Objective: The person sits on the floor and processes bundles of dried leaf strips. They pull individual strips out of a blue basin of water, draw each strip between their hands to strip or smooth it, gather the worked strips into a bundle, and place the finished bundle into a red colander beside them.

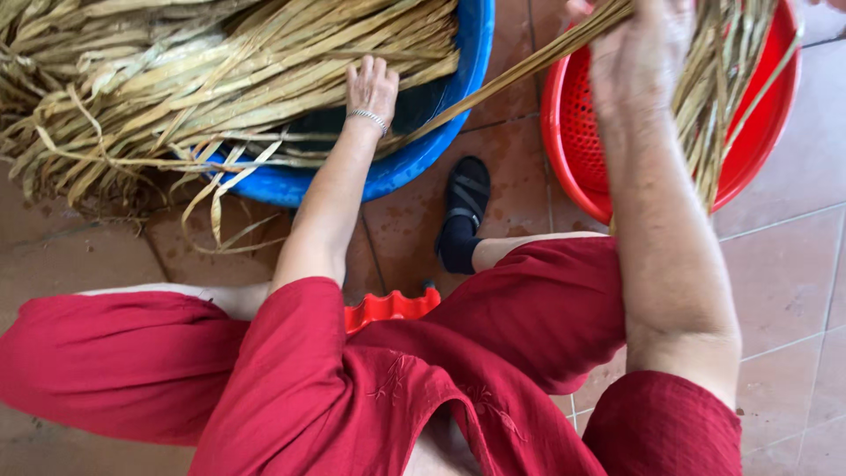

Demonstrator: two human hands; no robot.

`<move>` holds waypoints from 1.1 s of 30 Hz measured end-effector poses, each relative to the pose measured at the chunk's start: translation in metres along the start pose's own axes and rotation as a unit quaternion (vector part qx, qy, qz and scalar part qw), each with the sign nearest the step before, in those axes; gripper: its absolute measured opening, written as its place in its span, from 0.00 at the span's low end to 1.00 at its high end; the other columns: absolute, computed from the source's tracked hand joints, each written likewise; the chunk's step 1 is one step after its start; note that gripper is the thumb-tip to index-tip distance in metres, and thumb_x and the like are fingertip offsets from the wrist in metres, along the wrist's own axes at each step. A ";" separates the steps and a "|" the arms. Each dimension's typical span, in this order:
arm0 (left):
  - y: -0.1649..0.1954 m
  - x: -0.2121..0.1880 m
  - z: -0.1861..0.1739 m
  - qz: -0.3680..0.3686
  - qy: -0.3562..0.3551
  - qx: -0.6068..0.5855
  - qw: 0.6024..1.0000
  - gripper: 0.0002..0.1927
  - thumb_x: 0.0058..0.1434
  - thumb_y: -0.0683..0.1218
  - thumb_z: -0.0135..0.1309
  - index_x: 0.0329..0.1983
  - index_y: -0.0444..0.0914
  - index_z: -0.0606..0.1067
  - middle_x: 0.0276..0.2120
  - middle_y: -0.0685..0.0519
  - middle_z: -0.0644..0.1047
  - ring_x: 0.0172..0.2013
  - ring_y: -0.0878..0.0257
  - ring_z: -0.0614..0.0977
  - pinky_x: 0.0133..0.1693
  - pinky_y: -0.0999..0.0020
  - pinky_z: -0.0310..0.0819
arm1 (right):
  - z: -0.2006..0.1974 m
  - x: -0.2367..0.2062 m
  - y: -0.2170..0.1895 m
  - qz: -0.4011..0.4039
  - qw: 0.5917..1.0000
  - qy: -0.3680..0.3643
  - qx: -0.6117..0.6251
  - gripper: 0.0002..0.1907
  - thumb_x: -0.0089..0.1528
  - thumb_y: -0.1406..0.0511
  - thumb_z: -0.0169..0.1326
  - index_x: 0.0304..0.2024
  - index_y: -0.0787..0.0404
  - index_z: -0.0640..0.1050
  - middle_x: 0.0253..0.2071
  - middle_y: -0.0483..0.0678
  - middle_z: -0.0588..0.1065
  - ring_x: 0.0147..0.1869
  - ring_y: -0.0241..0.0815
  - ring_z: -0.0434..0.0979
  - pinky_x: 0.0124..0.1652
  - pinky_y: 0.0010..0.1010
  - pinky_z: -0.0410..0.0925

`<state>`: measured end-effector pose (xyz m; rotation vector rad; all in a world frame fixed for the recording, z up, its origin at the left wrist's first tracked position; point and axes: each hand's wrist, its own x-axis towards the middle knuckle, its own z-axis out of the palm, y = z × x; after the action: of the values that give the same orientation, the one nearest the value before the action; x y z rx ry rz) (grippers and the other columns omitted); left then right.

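**Dried leaf strips, both hands in**

My right hand (pixel 639 44) has its fingers closed round a bundle of dried leaf strips (pixel 723 97); one long stalk (pixel 493 92) runs diagonally from that hand down-left across the blue tub (pixel 414 163). The held bundle hangs over the red basket (pixel 573 132), long axis roughly vertical in view. My left hand (pixel 372 86) rests flat on the tub's pile of strips (pixel 220 79), fingers loosely spread, gripping nothing I can tell. Pile strands lie mostly left-right, spilling over the tub's rim. Tub and basket sit on a reddish tiled floor (pixel 793 264). Red clothing, black sandal (pixel 465 198), small red stool (pixel 392 308).
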<state>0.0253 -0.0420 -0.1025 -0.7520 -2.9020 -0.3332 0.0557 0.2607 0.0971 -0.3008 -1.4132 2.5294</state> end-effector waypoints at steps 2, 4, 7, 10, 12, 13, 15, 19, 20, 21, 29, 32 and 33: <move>-0.001 0.002 -0.003 -0.012 0.012 -0.025 1.000 0.10 0.49 0.42 0.52 0.35 0.44 0.79 0.41 0.49 0.76 0.51 0.50 0.73 0.47 0.49 0.69 | -0.002 0.000 0.002 0.014 0.999 0.034 -0.014 0.04 0.67 0.71 0.54 0.40 0.58 0.72 0.32 0.50 0.75 0.35 0.44 0.77 0.40 0.43 0.76; -0.004 0.003 -0.009 -0.054 -0.034 -0.118 0.991 0.05 0.65 0.44 0.52 0.42 0.41 0.77 0.44 0.47 0.75 0.52 0.48 0.73 0.50 0.46 0.69 | -0.009 0.001 0.005 0.021 0.998 0.055 -0.004 0.05 0.68 0.71 0.55 0.40 0.59 0.72 0.32 0.50 0.74 0.33 0.44 0.76 0.40 0.43 0.75; -0.003 0.000 -0.018 -0.074 -0.089 -0.187 0.975 0.06 0.75 0.47 0.51 0.48 0.41 0.76 0.48 0.48 0.75 0.56 0.48 0.72 0.57 0.46 0.70 | -0.019 0.006 0.010 0.010 0.999 0.035 0.008 0.09 0.69 0.75 0.59 0.40 0.61 0.71 0.31 0.49 0.71 0.31 0.42 0.71 0.34 0.39 0.68; 0.013 -0.005 -0.026 -0.010 -0.111 -0.112 0.987 0.10 0.62 0.47 0.55 0.47 0.44 0.78 0.54 0.48 0.73 0.58 0.47 0.68 0.56 0.39 0.66 | -0.021 0.010 0.010 -0.012 0.999 0.001 -0.031 0.12 0.67 0.75 0.61 0.38 0.58 0.70 0.28 0.45 0.69 0.26 0.38 0.66 0.30 0.36 0.64; 0.026 -0.008 -0.027 0.039 -0.102 -0.046 0.993 0.18 0.49 0.47 0.59 0.46 0.46 0.79 0.59 0.48 0.70 0.59 0.47 0.65 0.54 0.34 0.62 | -0.018 0.008 0.010 0.012 0.999 0.022 -0.031 0.10 0.67 0.71 0.60 0.37 0.57 0.70 0.27 0.44 0.70 0.23 0.35 0.64 0.28 0.33 0.65; 0.032 -0.010 -0.025 0.056 -0.091 -0.024 0.994 0.23 0.43 0.46 0.60 0.46 0.46 0.79 0.62 0.49 0.69 0.60 0.48 0.65 0.55 0.31 0.61 | -0.016 0.006 0.009 0.025 0.999 0.030 -0.037 0.09 0.68 0.69 0.60 0.38 0.58 0.71 0.29 0.45 0.71 0.25 0.36 0.66 0.29 0.34 0.66; 0.038 -0.012 -0.022 0.048 -0.062 -0.033 0.996 0.27 0.40 0.46 0.62 0.48 0.45 0.79 0.63 0.51 0.70 0.60 0.50 0.65 0.56 0.30 0.60 | -0.010 0.002 0.007 0.051 0.997 0.045 -0.047 0.09 0.69 0.65 0.60 0.40 0.59 0.73 0.31 0.46 0.73 0.27 0.37 0.69 0.31 0.35 0.69; 0.038 -0.004 -0.023 -0.075 -0.025 -0.219 0.973 0.15 0.56 0.44 0.62 0.47 0.46 0.80 0.51 0.56 0.80 0.55 0.55 0.76 0.56 0.47 0.68 | -0.002 -0.005 0.000 0.089 0.991 0.034 -0.089 0.12 0.70 0.61 0.60 0.46 0.63 0.77 0.33 0.45 0.74 0.30 0.35 0.71 0.31 0.31 0.68; 0.038 0.001 -0.027 -0.111 -0.024 -0.280 0.953 0.10 0.60 0.43 0.61 0.45 0.48 0.80 0.48 0.58 0.83 0.53 0.56 0.79 0.56 0.54 0.73 | 0.000 -0.006 -0.002 0.094 0.989 0.043 -0.107 0.12 0.70 0.60 0.60 0.46 0.63 0.77 0.33 0.44 0.74 0.30 0.34 0.71 0.30 0.30 0.68; 0.038 0.006 -0.031 -0.104 -0.001 -0.358 0.928 0.10 0.62 0.42 0.60 0.46 0.45 0.80 0.44 0.58 0.83 0.49 0.60 0.82 0.53 0.60 0.76 | 0.003 -0.006 -0.002 0.097 0.986 0.052 -0.124 0.13 0.69 0.60 0.61 0.46 0.62 0.76 0.32 0.44 0.74 0.30 0.33 0.71 0.29 0.29 0.68; 0.092 0.050 -0.116 -0.087 0.030 -0.744 0.662 0.14 0.64 0.37 0.54 0.53 0.40 0.75 0.36 0.59 0.79 0.35 0.74 0.79 0.36 0.77 0.77 | 0.027 -0.005 0.016 0.096 0.979 -0.012 -0.178 0.12 0.66 0.60 0.61 0.43 0.62 0.77 0.35 0.43 0.77 0.33 0.31 0.76 0.26 0.23 0.67; 0.112 0.054 -0.142 -0.111 -0.024 -0.765 0.633 0.11 0.69 0.41 0.56 0.53 0.39 0.77 0.33 0.60 0.78 0.31 0.73 0.77 0.32 0.75 0.75 | 0.036 -0.006 0.015 0.052 0.986 -0.027 -0.156 0.11 0.66 0.62 0.63 0.43 0.64 0.78 0.34 0.45 0.76 0.31 0.31 0.72 0.25 0.23 0.63; 0.115 0.056 -0.147 -0.103 -0.026 -0.754 0.648 0.09 0.70 0.42 0.55 0.51 0.38 0.77 0.32 0.60 0.77 0.30 0.74 0.76 0.31 0.76 0.74 | 0.040 -0.007 0.014 0.035 0.987 -0.025 -0.155 0.11 0.66 0.63 0.64 0.43 0.65 0.79 0.33 0.45 0.75 0.30 0.32 0.70 0.25 0.23 0.62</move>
<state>0.0430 0.0461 0.0703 -0.4002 -2.0229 -2.8415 0.0493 0.2189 0.1063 -0.3459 -1.8489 2.3783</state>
